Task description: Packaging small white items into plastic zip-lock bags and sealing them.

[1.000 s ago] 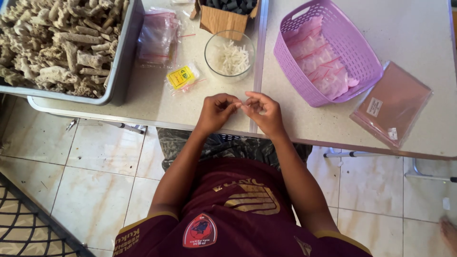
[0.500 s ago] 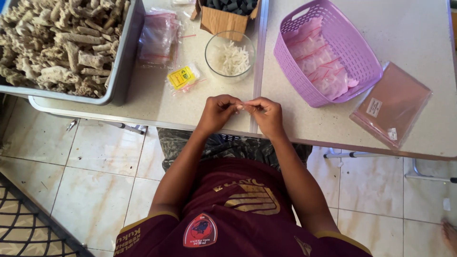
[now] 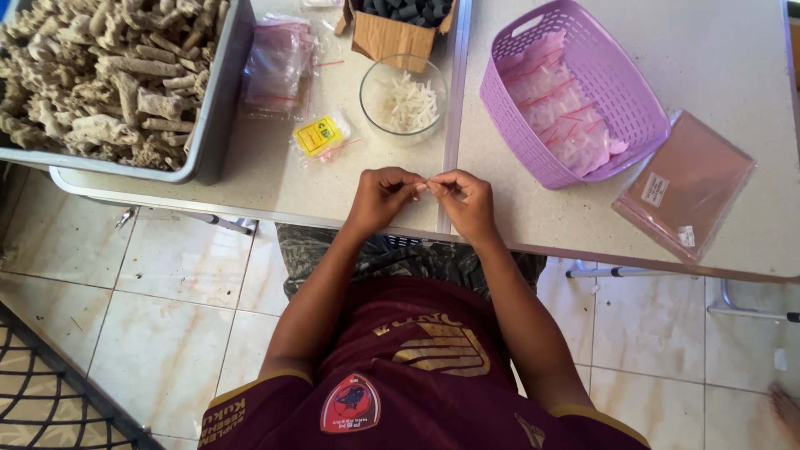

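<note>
Both hands meet over the near edge of the tabletop (image 3: 350, 187). The left hand (image 3: 379, 196) and right hand (image 3: 465, 198) each pinch one end of a tiny white piece (image 3: 426, 188) held between their fingertips; the piece is too small to say what it is, though it looks like the white bits in the glass bowl (image 3: 404, 98) just beyond.

To do this well, the grip likely wants to stay at the fingertips, light and even, so the piece neither bends nor slips. Keeping the hands low over the tabletop means a dropped piece lands there and not on the tiled floor (image 3: 125, 308). The bowl sits within easy reach ahead of the left hand. The purple basket (image 3: 575, 92) of small clear bags lies ahead of the right hand, with a flat pink packet (image 3: 687, 183) beside it. The grey tray (image 3: 108, 83) of pale rough chunks stands well to the left.
</note>
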